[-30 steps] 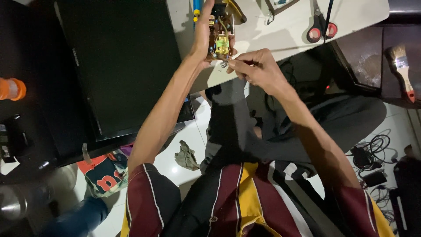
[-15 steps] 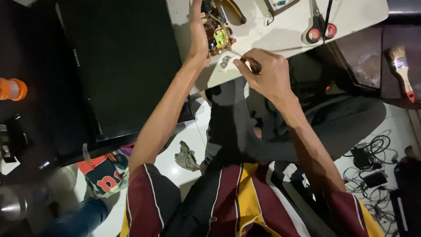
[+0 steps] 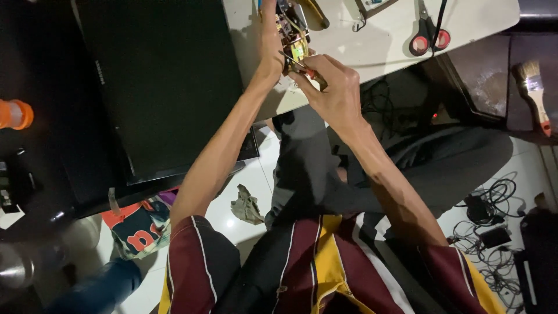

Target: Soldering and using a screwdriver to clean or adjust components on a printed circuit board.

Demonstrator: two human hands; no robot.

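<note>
My left hand point(image 3: 269, 43) grips a small electronic device with an exposed circuit board and wires point(image 3: 291, 36), held upright at the edge of the white table point(image 3: 372, 40). My right hand point(image 3: 334, 87) is closed around a thin screwdriver with a red-and-dark handle point(image 3: 307, 71). Its tip points up-left and meets the lower part of the circuit board. Both forearms reach up from my striped maroon and yellow shirt.
A large black flat panel point(image 3: 157, 81) lies left of my arms. Red-handled scissors point(image 3: 427, 35) rest on the table at right. A paintbrush point(image 3: 535, 93) lies on a dark surface far right. Cables point(image 3: 488, 203) and a crumpled rag point(image 3: 247, 204) are on the floor.
My right hand has risen toward the circuit board, bringing the screwdriver tip against it. The left hand has kept its hold on the device with little movement.
</note>
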